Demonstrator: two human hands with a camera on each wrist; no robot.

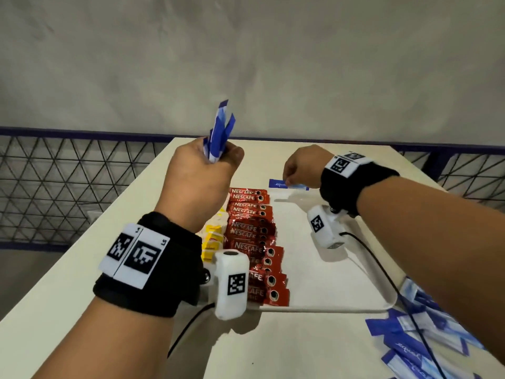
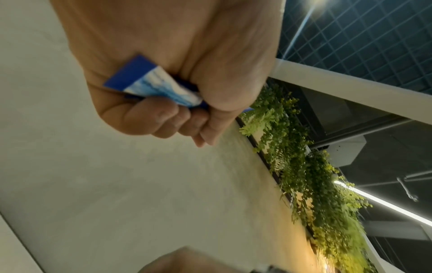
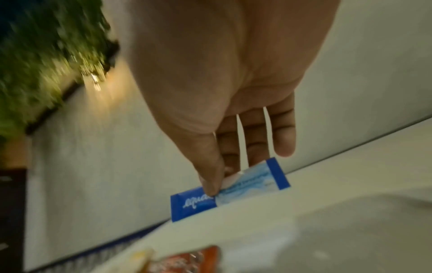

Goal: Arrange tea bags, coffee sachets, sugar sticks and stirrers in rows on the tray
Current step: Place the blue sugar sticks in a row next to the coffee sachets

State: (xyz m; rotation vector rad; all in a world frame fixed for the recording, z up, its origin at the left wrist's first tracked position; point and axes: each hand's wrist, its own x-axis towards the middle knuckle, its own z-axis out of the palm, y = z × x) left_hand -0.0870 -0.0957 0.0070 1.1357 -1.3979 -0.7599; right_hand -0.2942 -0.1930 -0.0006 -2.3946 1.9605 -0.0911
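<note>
A white tray (image 1: 328, 277) lies on the table, holding a row of red coffee sachets (image 1: 254, 242) and, left of it, yellow tea bags (image 1: 213, 239). My left hand (image 1: 202, 176) is raised above the tray's left side and grips a bundle of blue and white sugar sticks (image 1: 220, 132) upright; its fist around the sugar sticks (image 2: 154, 83) shows in the left wrist view. My right hand (image 1: 297, 170) pinches one blue sugar stick (image 1: 284, 184) at the tray's far end, thumb and forefinger on the sugar stick (image 3: 230, 190).
A loose pile of blue sugar sticks (image 1: 426, 332) lies on the table right of the tray. The table's far edge meets a wire mesh railing (image 1: 68, 181) and a grey wall. Cables run from both wrist cameras across the table.
</note>
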